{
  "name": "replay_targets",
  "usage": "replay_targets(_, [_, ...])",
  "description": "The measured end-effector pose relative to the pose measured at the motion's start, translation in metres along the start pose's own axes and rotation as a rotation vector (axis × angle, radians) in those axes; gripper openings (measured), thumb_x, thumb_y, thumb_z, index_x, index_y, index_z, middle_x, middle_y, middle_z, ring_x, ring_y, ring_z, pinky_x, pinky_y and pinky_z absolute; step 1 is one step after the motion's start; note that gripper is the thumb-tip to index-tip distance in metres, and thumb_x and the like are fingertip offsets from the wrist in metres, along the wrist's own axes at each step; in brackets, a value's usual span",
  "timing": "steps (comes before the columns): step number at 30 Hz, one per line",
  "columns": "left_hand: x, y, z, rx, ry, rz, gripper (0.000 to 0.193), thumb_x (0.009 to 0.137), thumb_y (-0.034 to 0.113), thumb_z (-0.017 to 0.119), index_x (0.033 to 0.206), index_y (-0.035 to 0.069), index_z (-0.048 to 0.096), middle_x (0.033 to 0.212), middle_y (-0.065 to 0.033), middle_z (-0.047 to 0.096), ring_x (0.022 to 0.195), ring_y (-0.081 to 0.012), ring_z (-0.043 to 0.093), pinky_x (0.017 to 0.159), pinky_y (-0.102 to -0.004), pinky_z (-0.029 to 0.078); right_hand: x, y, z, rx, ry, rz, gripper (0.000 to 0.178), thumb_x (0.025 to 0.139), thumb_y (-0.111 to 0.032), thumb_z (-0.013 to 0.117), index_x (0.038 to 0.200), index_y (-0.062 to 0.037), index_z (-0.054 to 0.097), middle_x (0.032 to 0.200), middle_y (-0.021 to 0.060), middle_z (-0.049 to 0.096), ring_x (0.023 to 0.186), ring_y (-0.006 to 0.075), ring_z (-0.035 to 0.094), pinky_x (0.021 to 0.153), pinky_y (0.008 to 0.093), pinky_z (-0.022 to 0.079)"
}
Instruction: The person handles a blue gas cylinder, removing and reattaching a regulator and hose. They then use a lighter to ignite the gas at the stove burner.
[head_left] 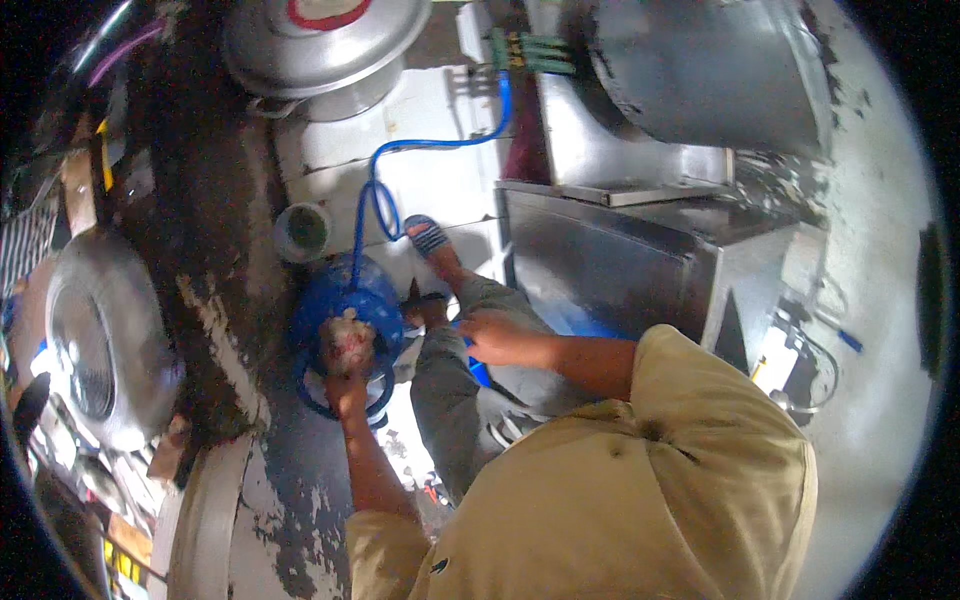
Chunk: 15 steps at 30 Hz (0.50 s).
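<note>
Left hand (pixel 347 392) extends forward, grip closed on crumpled pale-red bundle (pixel 347 345) above rounded blue cylinder (pixel 316 304); right hand (pixel 490 337) near knee (pixel 447 348), can't tell grip.

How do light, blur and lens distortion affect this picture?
In the head view, bright light washes out parts of the white floor tiles; the left hand looks soft, its finger detail unclear; the metal bowl appears smeared; the fisheye corners go black.

Gas cylinder (pixel 380 300) blue; hose (pixel 440 144) bright blue; cloth (pixel 347 345) whitish, red-blotched; sandal (pixel 430 237) dark, pale-striped; shirt (pixel 600 500) tan; trousers (pixel 440 385) grey; pot (pixel 350 97) silver; floor tiles (pixel 430 185) white.
</note>
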<state>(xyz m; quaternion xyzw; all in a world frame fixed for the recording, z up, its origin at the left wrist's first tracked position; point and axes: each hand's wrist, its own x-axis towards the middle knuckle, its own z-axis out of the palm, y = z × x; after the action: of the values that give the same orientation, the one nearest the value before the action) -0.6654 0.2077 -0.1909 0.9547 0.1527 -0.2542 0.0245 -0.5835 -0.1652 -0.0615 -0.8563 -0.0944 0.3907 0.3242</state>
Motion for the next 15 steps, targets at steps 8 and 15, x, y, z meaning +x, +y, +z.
replay_targets(8, [0.002,0.048,-0.092,0.09,0.034,0.323,0.03,0.082,0.023,0.064,0.104,0.003,0.061,0.093,-0.0175,0.063,0.087,-0.0341,0.064,0.079,-0.0441,0.052,-0.004,-0.001,0.003,0.071,0.021,0.006,0.031,0.072,-0.017,0.068,0.101,-0.0074,0.062,0.095,0.0176,0.062,0.091,0.0397,0.059,0.077,0.0502,0.047])
replay_targets(15, [0.005,0.022,-0.07,0.055,-0.168,0.184,0.065,0.079,0.024,0.068,0.131,-0.001,0.038,0.12,-0.0236,0.054,0.115,-0.0402,0.053,0.097,-0.0496,0.045,-0.001,0.009,0.0,0.114,-0.051,0.037,0.031,0.072,-0.016,0.07,0.1,-0.0052,0.061,0.099,0.0176,0.061,0.096,0.0387,0.059,0.081,0.047,0.048])
